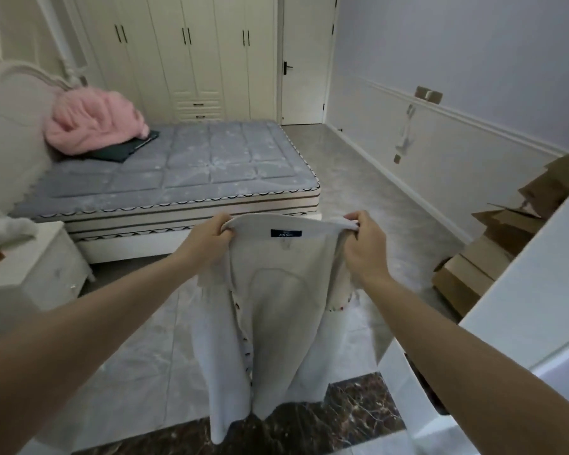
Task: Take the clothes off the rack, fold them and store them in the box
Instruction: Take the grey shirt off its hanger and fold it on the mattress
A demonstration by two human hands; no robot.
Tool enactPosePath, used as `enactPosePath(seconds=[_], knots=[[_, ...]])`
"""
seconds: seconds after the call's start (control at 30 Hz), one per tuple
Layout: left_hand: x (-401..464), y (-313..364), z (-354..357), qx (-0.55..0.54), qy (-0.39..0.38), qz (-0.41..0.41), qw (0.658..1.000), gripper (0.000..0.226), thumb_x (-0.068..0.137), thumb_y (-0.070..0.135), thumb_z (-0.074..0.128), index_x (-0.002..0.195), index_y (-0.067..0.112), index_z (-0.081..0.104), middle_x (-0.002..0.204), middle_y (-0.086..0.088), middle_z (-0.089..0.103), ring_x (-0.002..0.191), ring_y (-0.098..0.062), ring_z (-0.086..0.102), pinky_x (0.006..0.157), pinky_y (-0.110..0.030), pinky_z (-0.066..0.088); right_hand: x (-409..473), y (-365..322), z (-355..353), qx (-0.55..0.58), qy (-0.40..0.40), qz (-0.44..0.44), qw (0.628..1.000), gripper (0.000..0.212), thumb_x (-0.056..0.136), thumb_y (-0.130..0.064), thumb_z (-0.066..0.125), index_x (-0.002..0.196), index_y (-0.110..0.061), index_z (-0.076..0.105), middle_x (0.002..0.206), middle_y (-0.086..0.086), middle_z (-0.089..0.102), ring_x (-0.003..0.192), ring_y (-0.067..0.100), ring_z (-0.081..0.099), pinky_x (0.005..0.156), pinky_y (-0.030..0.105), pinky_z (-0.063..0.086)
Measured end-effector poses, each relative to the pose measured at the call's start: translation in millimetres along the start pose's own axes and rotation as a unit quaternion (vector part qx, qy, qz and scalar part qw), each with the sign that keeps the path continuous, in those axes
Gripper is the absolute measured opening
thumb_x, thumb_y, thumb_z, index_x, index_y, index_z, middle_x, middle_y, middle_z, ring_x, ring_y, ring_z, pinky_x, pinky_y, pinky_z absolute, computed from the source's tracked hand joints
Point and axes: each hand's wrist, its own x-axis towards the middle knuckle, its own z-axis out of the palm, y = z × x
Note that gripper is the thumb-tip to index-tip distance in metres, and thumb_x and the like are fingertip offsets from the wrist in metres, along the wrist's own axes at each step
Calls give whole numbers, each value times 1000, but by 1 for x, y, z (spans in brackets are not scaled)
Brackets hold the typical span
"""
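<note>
White shirt (276,310) held up in mid-air over the floor (151,356), hanging between both hands. Left hand (207,239) gripping the collar's left end, right hand (363,244) pinching its right end. Bed (178,172) far behind; cardboard boxes (493,244) at right.

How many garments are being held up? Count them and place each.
1: a white shirt hangs over the floor, left hand and right hand gripping its collar ends.
</note>
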Motion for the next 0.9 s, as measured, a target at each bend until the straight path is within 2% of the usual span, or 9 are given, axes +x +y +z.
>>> enactPosePath(seconds=[0.13, 0.2, 0.27, 0.37, 0.43, 0.5, 0.7, 0.77, 0.9], knots=[[26, -24, 0, 65, -28, -11, 997, 19, 87, 18, 55, 106, 14, 54, 90, -9, 64, 83, -26, 54, 62, -35, 33, 38, -7, 38, 14, -5, -12, 1000, 28, 87, 1, 44, 103, -15, 61, 107, 3, 64, 98, 19, 55, 74, 27, 40], [48, -35, 4, 93, -67, -27, 993, 27, 83, 28, 53, 109, 19, 49, 88, -8, 63, 83, -27, 56, 64, -34, 40, 63, -5, 59, 29, -12, -23, 999, 31, 85, 4, 43, 102, -14, 61, 106, 4, 64, 98, 20, 55, 77, 26, 38], [71, -44, 8, 147, -104, -43, 983, 31, 81, 27, 50, 111, 28, 44, 88, -5, 60, 83, -29, 57, 70, -37, 48, 86, -1, 77, 39, -17, -30, 999, 32, 84, 6, 43, 103, -12, 61, 106, 4, 65, 97, 21, 56, 77, 26, 38], [116, -52, 15, 189, -114, -79, 972, 31, 68, 23, 44, 95, 33, 55, 94, -2, 63, 88, -26, 59, 76, -41, 54, 126, 13, 100, 40, -23, -45, 998, 32, 82, 6, 45, 104, -11, 62, 100, 0, 65, 93, 21, 56, 77, 28, 39], [149, -53, 17, 191, -97, -117, 970, 19, 70, 14, 45, 79, 25, 58, 94, -3, 64, 90, -26, 60, 79, -41, 54, 158, 22, 111, 41, -33, -48, 997, 32, 82, 6, 46, 104, -11, 62, 99, -3, 64, 93, 19, 55, 78, 26, 38], [183, -55, 19, 180, -78, -145, 970, 19, 75, 8, 46, 69, 24, 55, 94, -7, 64, 89, -28, 60, 78, -39, 54, 192, 33, 121, 45, -42, -48, 997, 31, 81, 5, 48, 103, -11, 63, 97, -4, 65, 92, 18, 57, 78, 25, 38], [246, -59, 25, 146, -40, -168, 974, 27, 78, 4, 44, 61, 24, 49, 86, -7, 61, 85, -27, 55, 70, -32, 46, 267, 38, 157, 70, -26, -93, 993, 32, 78, 10, 49, 99, -6, 66, 94, 5, 67, 91, 22, 59, 76, 23, 39], [262, -64, 30, 161, -51, -161, 973, 29, 80, 4, 47, 61, 25, 45, 81, -5, 56, 80, -25, 50, 66, -29, 38, 287, 40, 173, 75, -23, -100, 992, 34, 77, 11, 49, 100, -6, 67, 96, 7, 67, 92, 24, 59, 79, 24, 39], [288, -81, 34, 162, -93, -158, 970, 22, 78, 7, 52, 61, 21, 47, 73, -4, 55, 73, -23, 52, 54, -27, 34, 318, 44, 203, 68, -33, -110, 991, 35, 78, 11, 50, 103, -7, 68, 100, 7, 69, 97, 22, 59, 80, 16, 32]])
